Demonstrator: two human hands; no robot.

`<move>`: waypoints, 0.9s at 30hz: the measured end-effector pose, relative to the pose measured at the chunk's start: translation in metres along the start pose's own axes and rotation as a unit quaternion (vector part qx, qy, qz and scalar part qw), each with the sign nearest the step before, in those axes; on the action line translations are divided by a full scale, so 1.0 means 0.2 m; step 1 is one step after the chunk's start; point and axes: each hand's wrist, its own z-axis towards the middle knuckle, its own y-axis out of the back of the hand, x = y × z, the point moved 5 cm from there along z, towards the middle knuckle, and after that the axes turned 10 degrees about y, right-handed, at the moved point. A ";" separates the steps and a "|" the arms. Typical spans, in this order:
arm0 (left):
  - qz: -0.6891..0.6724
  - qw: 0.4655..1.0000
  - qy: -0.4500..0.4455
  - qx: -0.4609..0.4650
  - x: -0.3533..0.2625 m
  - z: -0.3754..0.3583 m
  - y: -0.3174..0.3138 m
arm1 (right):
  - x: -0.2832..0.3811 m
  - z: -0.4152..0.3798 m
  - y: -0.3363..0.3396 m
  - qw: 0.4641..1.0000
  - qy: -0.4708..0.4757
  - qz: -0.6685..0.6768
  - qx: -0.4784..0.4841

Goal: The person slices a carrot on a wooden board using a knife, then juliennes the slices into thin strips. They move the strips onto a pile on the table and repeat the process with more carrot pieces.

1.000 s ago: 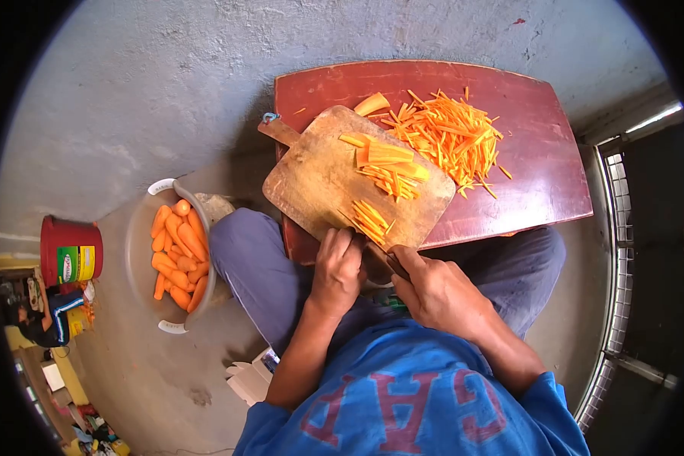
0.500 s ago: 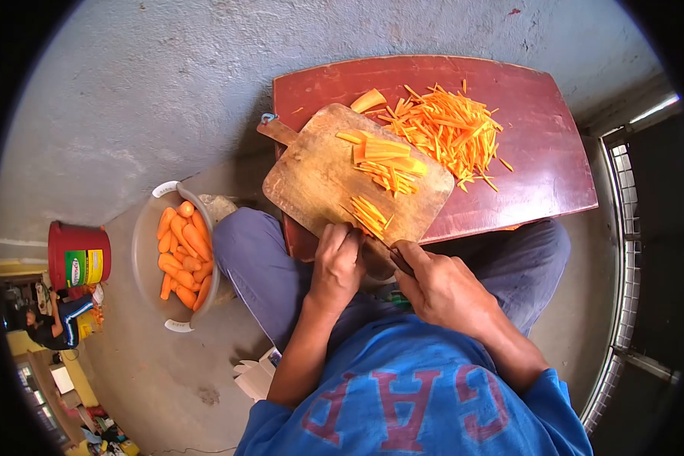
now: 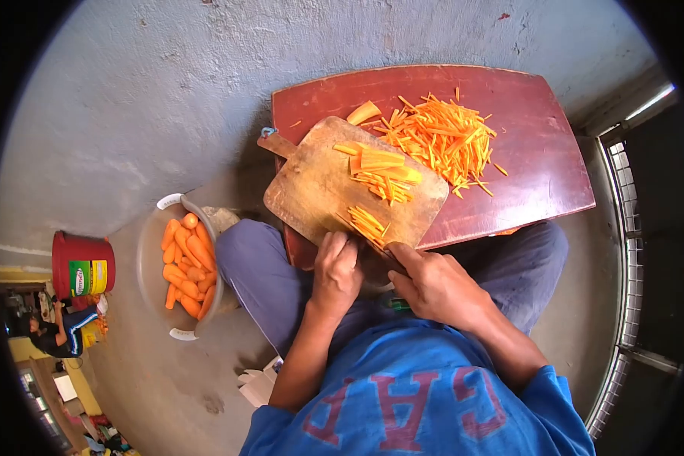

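My right hand (image 3: pixel 441 287) is closed round a knife (image 3: pixel 378 248), whose blade runs along the near edge of the wooden cutting board (image 3: pixel 304 194). Curled at that same edge, by the blade's far end, is my left hand (image 3: pixel 337 272); whatever its fingers pinch is hidden. Cut carrot strips (image 3: pixel 368 226) lie on the board just beyond the blade. Farther up the board sit carrot slices (image 3: pixel 380 160) stacked over more strips. A large heap of carrot sticks (image 3: pixel 447 140) rests on the table past the board, beside a carrot chunk (image 3: pixel 364 113).
The board lies on a red table (image 3: pixel 539 167) against a blue wall (image 3: pixel 167 91). On the floor to the left stand a basin (image 3: pixel 147 270) of whole carrots (image 3: pixel 188 262) and a red bucket (image 3: pixel 70 254). Another person (image 3: pixel 57 334) sits in the far left background.
The view has shifted slightly, so the table and board appear a little lower. Both hands stay at the board's near edge, and the knife has shifted slightly against the strips.
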 end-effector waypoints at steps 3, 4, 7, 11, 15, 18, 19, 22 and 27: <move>-0.016 1.000 0.023 -0.006 -0.01 0.02 0.02 | -0.02 -0.02 0.07 0.999 0.025 0.024 -0.026; -0.022 0.999 0.033 -0.006 -0.02 0.03 0.02 | -0.03 -0.03 0.08 0.998 0.051 -0.001 -0.032; -0.072 0.991 0.109 0.001 0.00 0.06 0.07 | -0.05 -0.06 0.08 0.986 0.125 -0.095 -0.056; -0.106 0.980 0.142 -0.090 0.03 0.10 0.23 | -0.03 -0.13 0.08 0.984 0.127 -0.122 -0.018; -0.053 0.992 0.101 0.054 -0.09 0.28 0.25 | -0.04 -0.14 0.08 0.965 0.189 -0.181 -0.024; 0.027 0.987 0.045 0.152 -0.09 0.43 0.18 | -0.03 -0.13 0.07 0.953 0.225 -0.200 -0.031; 0.043 0.983 0.051 0.171 -0.04 0.45 0.13 | -0.03 -0.13 0.07 0.949 0.236 -0.207 -0.035; 0.119 0.973 0.060 0.187 0.02 0.53 0.06 | -0.03 -0.14 0.05 0.958 0.211 -0.194 -0.007; 0.041 0.976 0.069 0.202 0.07 0.52 0.07 | -0.06 -0.16 0.03 0.962 0.201 -0.186 -0.013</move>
